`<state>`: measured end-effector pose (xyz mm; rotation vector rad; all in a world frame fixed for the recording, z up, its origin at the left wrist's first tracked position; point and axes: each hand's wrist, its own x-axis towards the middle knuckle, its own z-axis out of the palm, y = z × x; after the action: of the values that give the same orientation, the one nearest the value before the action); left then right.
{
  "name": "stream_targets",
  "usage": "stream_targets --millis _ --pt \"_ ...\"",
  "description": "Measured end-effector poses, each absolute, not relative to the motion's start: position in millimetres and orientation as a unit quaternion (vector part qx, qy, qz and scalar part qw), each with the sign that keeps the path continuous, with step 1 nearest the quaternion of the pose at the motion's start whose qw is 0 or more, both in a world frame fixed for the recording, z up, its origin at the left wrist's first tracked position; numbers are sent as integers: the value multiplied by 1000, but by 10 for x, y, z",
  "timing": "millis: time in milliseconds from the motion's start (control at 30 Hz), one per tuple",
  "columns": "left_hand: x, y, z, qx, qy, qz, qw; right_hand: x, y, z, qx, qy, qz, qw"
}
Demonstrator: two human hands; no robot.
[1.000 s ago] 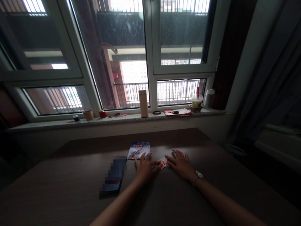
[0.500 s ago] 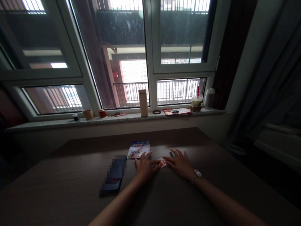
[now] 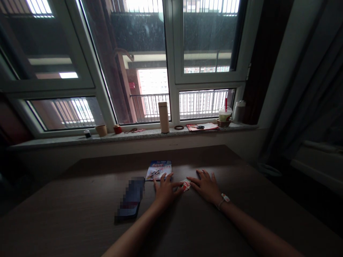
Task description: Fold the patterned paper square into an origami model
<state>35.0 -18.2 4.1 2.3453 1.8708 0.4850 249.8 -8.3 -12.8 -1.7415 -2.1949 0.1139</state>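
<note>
A small folded-looking red and white paper piece [image 3: 185, 185] lies on the brown table [image 3: 88, 200] between my two hands. From the left, my left hand [image 3: 166, 191] touches its edge with the thumb and index finger; the fingers are spread. My right hand [image 3: 206, 186] rests on the other side, fingers apart, with its index finger and thumb at the paper's right edge. A blue booklet [image 3: 158, 169] with a printed cover lies just beyond my left hand's fingertips. Left of that hand is a dark phone-like object [image 3: 130, 201], partly pixelated.
Along the stone windowsill [image 3: 150, 134] stand a beige flask [image 3: 163, 117], a paper cup [image 3: 101, 130], a red spool-like item [image 3: 117, 129], a drink cup with a red straw [image 3: 225, 113] and a white bottle [image 3: 239, 111]. Dark-handled scissors [image 3: 199, 127] lie on red and white papers [image 3: 210, 126].
The view has shifted very slightly. My right hand's fingers appear to have moved a little, while the paper and my left hand stay almost in place.
</note>
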Motion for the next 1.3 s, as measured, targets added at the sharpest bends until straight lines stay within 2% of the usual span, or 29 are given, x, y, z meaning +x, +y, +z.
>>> stream_targets --millis 400,800,1300 --pt "354 -181 46 771 619 144 50 2532 -53 -109 -647 -748 50 140" --pt "361 -173 47 767 624 140 49 2500 -75 -67 -536 -830 63 142" --pt "349 -147 36 770 619 139 70 2464 -71 -44 -564 -815 57 122"
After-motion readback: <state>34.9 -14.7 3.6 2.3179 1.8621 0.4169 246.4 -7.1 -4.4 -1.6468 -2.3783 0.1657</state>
